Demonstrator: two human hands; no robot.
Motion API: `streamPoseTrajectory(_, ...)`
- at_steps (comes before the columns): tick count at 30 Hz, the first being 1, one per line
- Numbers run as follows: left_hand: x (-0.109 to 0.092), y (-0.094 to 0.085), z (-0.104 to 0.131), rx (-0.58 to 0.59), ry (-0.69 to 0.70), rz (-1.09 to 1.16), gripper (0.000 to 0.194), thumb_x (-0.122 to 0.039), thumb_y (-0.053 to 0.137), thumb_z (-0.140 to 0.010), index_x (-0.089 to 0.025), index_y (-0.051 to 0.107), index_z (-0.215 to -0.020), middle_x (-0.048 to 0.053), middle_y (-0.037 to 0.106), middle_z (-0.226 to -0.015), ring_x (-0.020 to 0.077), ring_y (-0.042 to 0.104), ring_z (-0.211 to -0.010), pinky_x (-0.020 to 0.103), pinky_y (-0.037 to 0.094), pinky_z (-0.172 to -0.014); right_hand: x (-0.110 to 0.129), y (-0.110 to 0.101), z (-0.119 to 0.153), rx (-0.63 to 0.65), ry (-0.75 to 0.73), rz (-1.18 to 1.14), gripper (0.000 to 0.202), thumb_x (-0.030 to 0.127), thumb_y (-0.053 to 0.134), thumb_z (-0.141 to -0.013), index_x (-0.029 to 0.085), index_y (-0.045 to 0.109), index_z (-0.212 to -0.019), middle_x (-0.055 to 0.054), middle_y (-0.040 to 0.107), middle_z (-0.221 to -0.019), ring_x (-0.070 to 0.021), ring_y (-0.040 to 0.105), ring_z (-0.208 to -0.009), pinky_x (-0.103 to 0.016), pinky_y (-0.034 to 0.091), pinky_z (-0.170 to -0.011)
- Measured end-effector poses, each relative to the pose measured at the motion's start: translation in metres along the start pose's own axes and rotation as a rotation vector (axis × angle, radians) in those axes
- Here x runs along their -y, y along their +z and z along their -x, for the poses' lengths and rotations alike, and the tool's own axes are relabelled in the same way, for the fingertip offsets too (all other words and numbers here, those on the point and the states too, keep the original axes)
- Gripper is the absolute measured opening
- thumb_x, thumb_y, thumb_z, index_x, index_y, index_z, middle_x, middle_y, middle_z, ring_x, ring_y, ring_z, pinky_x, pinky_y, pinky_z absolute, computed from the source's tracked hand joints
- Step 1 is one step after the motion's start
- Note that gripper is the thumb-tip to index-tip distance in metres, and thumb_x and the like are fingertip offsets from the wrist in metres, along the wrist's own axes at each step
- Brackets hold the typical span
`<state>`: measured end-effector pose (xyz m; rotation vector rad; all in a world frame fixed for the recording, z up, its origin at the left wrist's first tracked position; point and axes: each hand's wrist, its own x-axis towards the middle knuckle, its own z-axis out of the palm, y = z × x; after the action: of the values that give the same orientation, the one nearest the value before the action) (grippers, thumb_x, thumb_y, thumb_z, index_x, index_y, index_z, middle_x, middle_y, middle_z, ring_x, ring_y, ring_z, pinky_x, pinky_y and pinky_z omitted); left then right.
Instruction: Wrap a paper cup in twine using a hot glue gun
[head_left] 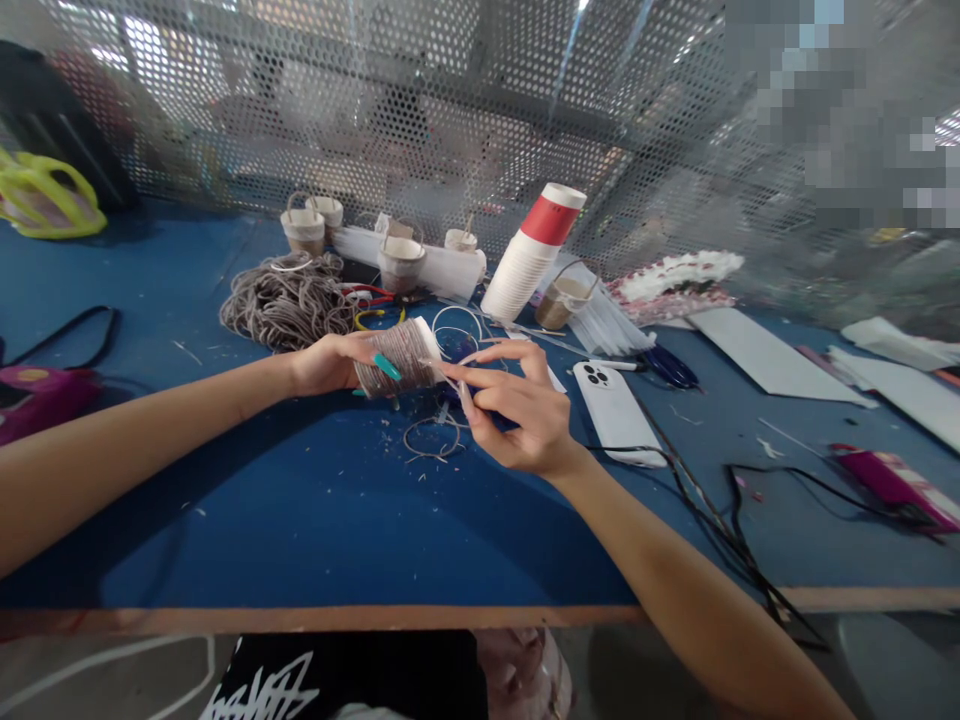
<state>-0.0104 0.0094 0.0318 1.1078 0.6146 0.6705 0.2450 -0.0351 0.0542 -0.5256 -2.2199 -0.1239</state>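
My left hand (330,365) is closed around a paper cup (397,358) wrapped in grey-brown cord. The cup lies tilted on its side, its white end toward the right. My right hand (529,410) is beside that end, thumb and fingers drawn together at the cup. Whatever is between those fingertips is too thin to make out. Behind the hands, a white wire ring (457,325) stands near the cup. A thin loop of cord (431,440) rests on the blue table below them.
A heap of grey cord (289,300) lies at left, near red-handled pliers (371,294). Behind are small cord-handled cups (401,262) and a leaning stack of paper cups (525,260). A white phone (616,415), black cables (697,500) and white boards (772,355) occupy the right.
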Motion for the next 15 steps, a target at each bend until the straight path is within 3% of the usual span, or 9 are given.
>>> streamPoseTrajectory(4, 0.002, -0.003, 0.000, 0.042, 0.006, 0.011, 0.058, -0.028, 0.069, -0.065, -0.015, 0.067, -0.121, 0.004, 0.078, -0.100, 0.0265, 0.066, -0.096, 0.035, 0.047, -0.084, 0.000, -0.001, 0.000, -0.027, -0.049, 0.013, 0.021, 0.011, 0.061, -0.078, 0.028, 0.052, -0.071, 0.007, 0.078, -0.106, -0.0236, 0.065, -0.099, -0.049, 0.051, -0.084)
streamPoseTrajectory(10, 0.004, -0.007, -0.002, 0.047, -0.007, 0.032, 0.079, -0.027, 0.062, -0.066, -0.007, 0.048, -0.141, 0.008, 0.076, -0.104, 0.0238, 0.065, -0.091, 0.035, 0.048, -0.081, 0.001, 0.001, -0.001, -0.054, -0.083, 0.011, 0.019, 0.010, 0.060, -0.079, 0.026, 0.054, -0.072, 0.004, 0.079, -0.107, -0.0219, 0.066, -0.098, -0.046, 0.054, -0.085)
streamPoseTrajectory(15, 0.007, -0.017, -0.004, 0.098, -0.008, 0.081, 0.077, -0.025, 0.057, -0.069, -0.007, 0.045, -0.143, 0.006, 0.076, -0.099, 0.0224, 0.066, -0.087, 0.035, 0.052, -0.079, -0.002, 0.004, -0.001, -0.095, -0.140, -0.007, 0.018, 0.009, 0.061, -0.079, 0.025, 0.053, -0.074, 0.001, 0.080, -0.103, -0.0214, 0.065, -0.095, -0.045, 0.057, -0.084)
